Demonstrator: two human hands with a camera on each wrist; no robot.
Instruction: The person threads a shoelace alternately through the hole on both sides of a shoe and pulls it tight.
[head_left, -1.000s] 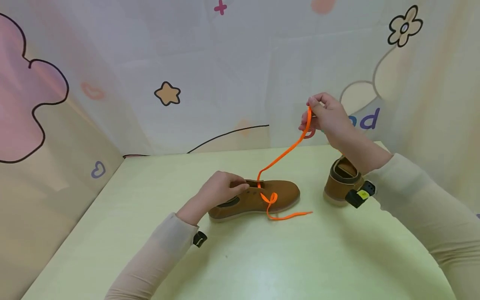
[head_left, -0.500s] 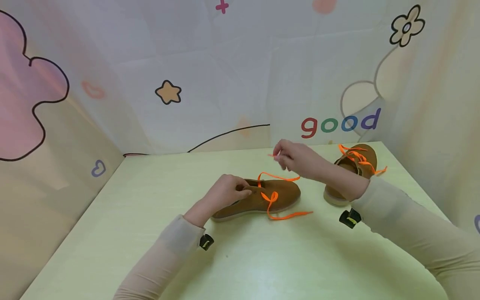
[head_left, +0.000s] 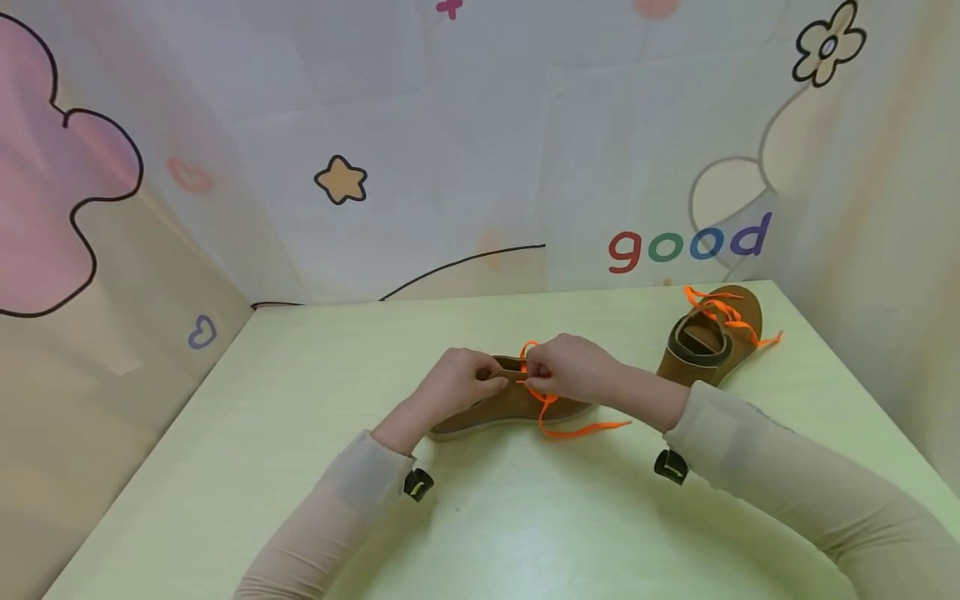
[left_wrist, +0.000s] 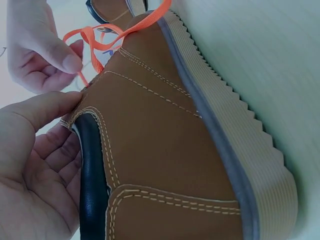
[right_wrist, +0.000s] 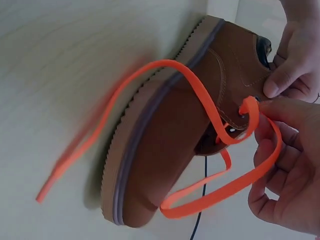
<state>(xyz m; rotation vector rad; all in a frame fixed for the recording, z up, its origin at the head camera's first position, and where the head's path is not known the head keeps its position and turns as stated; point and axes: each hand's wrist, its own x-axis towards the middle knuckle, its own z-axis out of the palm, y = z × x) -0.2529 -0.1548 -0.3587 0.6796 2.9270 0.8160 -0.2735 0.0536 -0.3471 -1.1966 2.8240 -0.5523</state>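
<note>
A brown leather shoe stands on the table, its toe pointing right. My left hand pinches the edge of its eyelet flap, thumb outside and fingers inside the opening. Close beside it, my right hand pinches the tip of an orange shoelace right at the row of eyelets. In the left wrist view the lace tip juts from under the right thumb toward the flap. One lace end loops up and round to the right hand; the other trails over the shoe's side onto the table.
A second brown shoe with loose orange laces stands at the right rear of the pale green table. A printed curtain hangs behind the table. Black camera mounts sit below both wrists.
My right hand has come down and left from high above the table, bringing the lace tip to the eyelets. The left hand keeps its grip on the flap, shifting only slightly.
</note>
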